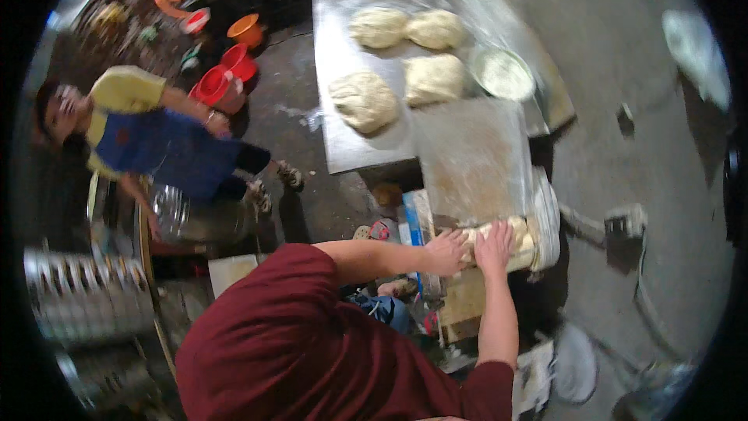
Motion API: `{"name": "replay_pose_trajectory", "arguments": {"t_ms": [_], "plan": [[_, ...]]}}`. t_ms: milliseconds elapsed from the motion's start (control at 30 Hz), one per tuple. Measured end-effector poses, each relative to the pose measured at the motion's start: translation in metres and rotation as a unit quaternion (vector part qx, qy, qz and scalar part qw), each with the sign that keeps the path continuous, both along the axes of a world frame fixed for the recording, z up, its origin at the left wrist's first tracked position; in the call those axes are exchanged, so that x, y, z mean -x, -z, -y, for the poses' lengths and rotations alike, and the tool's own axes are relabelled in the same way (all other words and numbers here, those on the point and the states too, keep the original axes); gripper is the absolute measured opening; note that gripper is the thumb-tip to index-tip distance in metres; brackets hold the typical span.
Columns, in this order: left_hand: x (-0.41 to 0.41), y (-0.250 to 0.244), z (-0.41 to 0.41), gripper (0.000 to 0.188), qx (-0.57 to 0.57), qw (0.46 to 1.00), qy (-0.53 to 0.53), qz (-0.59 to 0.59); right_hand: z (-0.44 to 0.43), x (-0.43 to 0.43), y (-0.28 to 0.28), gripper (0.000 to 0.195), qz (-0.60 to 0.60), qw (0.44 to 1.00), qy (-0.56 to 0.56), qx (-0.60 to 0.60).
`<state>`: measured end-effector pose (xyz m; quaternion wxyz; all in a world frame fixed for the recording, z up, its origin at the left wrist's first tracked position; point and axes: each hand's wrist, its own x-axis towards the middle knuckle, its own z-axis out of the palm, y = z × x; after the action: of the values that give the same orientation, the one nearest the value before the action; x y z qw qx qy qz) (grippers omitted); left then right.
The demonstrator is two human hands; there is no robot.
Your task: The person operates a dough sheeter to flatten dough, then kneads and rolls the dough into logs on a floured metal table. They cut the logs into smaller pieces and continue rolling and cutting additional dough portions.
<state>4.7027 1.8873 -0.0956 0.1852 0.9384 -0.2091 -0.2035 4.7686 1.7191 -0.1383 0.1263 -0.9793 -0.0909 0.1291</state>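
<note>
Both hands rest on pale dough (523, 241) at the near end of a floured, sloping metal tray (476, 155). My left hand (447, 252) lies at the left end of the dough, fingers stretched over its edge. Close beside it, my right hand (494, 244) lies palm down with spread fingers. The underside of the dough, where it meets the machine, is hidden. Beyond the tray, a metal table (345, 149) bears several dough lumps, among them a wrinkled one (365, 100) and a squarish one (434, 79). A round container of flour (504, 74) stands at their right.
At the left, a person in a blue apron (169, 149) stands near a large metal bowl (198, 213). Red buckets (216, 89) and an orange one (245, 30) stand behind. A blue-and-white box or panel (416, 216) adjoins the tray. A cable and socket box (625, 225) are at right.
</note>
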Motion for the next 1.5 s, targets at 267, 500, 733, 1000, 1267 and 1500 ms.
{"name": "replay_pose_trajectory", "arguments": {"t_ms": [267,500,733,1000,1267,1500], "plan": [[0.162,-0.082,-0.252,0.044,0.160,0.888,-0.426,0.070,0.002,-0.027,-0.029,0.045,-0.026,0.995,0.019,-0.094],[0.356,-0.022,-0.420,0.053,0.138,0.596,-0.790,0.029,-0.071,-0.038,-0.077,0.013,0.093,0.970,0.118,-0.193],[0.347,-0.020,-0.528,0.051,0.211,0.602,-0.770,0.031,-0.342,-0.097,-0.134,0.021,0.192,0.942,-0.131,-0.241],[0.280,-0.076,-0.632,0.043,0.451,0.603,-0.654,0.079,-0.482,-0.094,-0.044,0.076,0.180,0.974,-0.119,0.073],[0.181,-0.110,-0.747,0.038,0.534,0.570,-0.624,-0.002,-0.558,-0.165,-0.136,0.055,0.050,0.992,-0.029,-0.112],[0.013,-0.095,-0.884,0.039,0.521,0.575,-0.630,0.026,-0.773,-0.242,-0.121,0.051,0.036,0.912,-0.031,-0.407]]}}
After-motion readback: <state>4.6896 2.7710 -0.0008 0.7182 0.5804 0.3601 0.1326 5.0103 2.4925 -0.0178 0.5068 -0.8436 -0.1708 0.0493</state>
